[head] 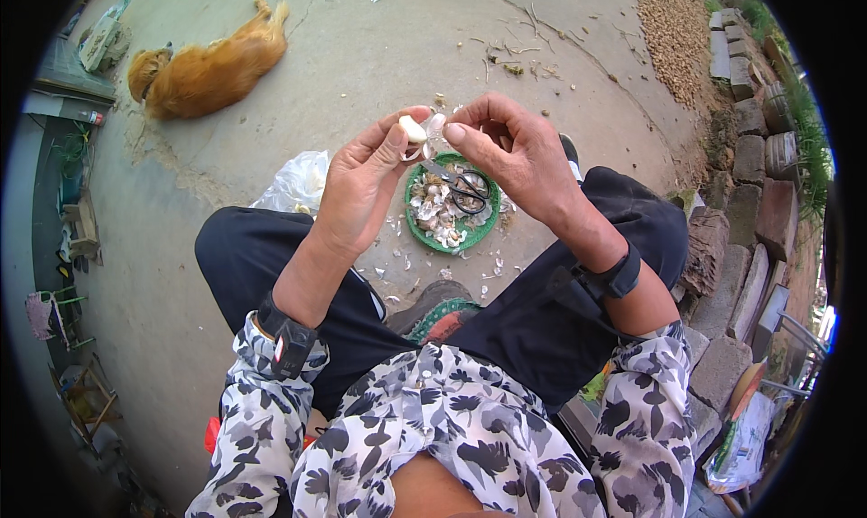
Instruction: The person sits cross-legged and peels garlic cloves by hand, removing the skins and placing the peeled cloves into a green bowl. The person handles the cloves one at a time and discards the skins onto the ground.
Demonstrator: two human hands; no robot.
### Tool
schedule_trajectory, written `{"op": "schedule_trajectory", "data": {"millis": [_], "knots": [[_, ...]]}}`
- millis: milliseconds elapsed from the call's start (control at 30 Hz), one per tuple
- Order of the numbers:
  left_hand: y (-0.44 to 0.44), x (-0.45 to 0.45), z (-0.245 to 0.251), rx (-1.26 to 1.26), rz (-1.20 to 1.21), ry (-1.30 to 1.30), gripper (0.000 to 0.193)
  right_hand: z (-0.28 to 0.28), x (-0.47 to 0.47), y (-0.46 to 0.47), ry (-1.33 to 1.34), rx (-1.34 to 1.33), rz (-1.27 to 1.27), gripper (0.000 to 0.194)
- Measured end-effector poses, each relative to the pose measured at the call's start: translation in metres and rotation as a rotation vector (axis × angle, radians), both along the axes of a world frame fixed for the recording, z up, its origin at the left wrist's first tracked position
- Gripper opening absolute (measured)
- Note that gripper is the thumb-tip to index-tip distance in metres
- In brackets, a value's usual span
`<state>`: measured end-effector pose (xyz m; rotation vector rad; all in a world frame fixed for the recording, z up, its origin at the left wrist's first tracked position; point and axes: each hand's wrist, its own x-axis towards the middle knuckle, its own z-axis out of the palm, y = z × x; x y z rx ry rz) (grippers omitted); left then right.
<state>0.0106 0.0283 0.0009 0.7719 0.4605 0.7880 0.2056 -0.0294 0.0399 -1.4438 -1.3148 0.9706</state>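
Observation:
Between the thumb and fingers of my left hand [366,179] is a pale peeled garlic clove [412,130]. My right hand [518,153] is close beside it, thumb and forefinger pinched on a piece of papery garlic skin [435,125]. Below both hands, a round green basket [455,248] on the ground holds garlic bulbs and loose skins [433,210]. Black-handled scissors [471,191] lie on top of them, blades pointing up and left. At my left knee sits a translucent plastic bag [295,183], its contents mostly hidden.
A golden-brown dog [210,74] lies on the concrete at upper left. Stacked bricks [742,213] line the right side, with a pile of small brown pieces [670,37] above. Garlic skin scraps [498,267] are scattered around the basket. A small chair [57,318] stands far left.

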Motion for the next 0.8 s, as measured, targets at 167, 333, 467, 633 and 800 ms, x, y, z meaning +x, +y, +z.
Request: {"op": "schedule_trajectory", "data": {"millis": [167,333,467,633,800], "knots": [[-0.0046,0.0037,0.0041,0.133,0.04,0.118,0.032,-0.0028,0.0,0.0021,0.034,-0.023,0.062,0.031],[-0.0067,0.0061,0.0058,0.187,0.066,0.169,0.031,0.0003,0.0007,-0.0016,0.031,-0.048,0.1,0.023],[-0.0077,0.0042,0.0063,0.259,0.097,0.292,0.031,0.0043,-0.0002,-0.0037,-0.03,-0.077,0.105,0.019],[-0.0028,0.0031,0.0018,0.106,0.038,0.203,0.032,0.0063,-0.0015,-0.0051,-0.036,-0.092,0.121,0.019],[-0.0008,0.0036,-0.002,-0.074,-0.068,-0.008,0.035,0.0037,-0.0004,-0.0032,0.145,-0.157,0.133,0.02]]}}
